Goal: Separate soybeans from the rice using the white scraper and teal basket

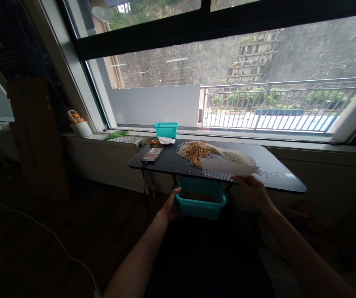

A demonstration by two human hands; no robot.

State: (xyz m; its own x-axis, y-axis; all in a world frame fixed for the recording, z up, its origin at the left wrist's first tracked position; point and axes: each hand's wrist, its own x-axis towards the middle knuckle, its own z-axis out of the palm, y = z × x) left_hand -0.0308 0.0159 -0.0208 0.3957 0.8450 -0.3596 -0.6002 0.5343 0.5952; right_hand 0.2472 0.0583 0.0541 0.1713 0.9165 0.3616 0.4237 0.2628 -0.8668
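Observation:
My left hand (171,205) grips the left side of a teal plastic tub (201,207), held just below the near edge of a small dark table (277,167). Brownish grains lie in the tub's bottom. My right hand (252,187) holds a flat white scraper card (227,167) that rests on the tabletop near its front edge. Behind the card lies a mixed heap of yellow-brown kernels (196,150) and white rice (238,155), with stray grains scattered around.
A second teal tub (166,129) stands at the table's far left by the window sill, with a white cloth (166,140) beside it. A phone-like object (152,154) with a cable lies at the left end. A radiator (103,159) sits left, below the window.

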